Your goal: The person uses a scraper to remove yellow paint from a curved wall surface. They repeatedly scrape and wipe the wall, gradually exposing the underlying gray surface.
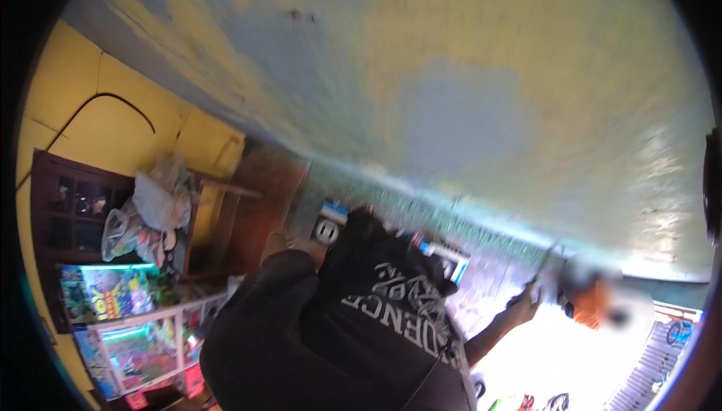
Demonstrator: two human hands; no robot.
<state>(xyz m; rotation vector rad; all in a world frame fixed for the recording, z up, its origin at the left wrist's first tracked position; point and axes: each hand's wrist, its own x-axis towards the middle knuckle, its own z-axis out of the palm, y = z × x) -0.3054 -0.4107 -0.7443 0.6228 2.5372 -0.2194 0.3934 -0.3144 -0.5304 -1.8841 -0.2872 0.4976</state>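
Observation:
My right hand (522, 305) is closed around a thin, dark tool (546, 261), raised at the right of the view. Too blurred to name more exactly, the tool points up toward the lower edge of a large surface (462, 117) painted in patchy yellow and blue-grey. My black shirt (361, 326) with white lettering fills the lower middle. Part of my bare left arm (279, 243) shows beyond the sleeve, but the left hand is out of view. Beyond the shirt are a box with a dark front (326, 230) and a white-and-blue box (450, 257).
A lit glass display case (180, 337) stands at lower left. Plastic bags (161, 202) hang near a dark window frame (45, 213) and a reddish-brown wooden panel (254, 208). At right, another person (586, 315) is beside a very bright area. A black cable (107, 94) curves along the yellow wall (73, 72).

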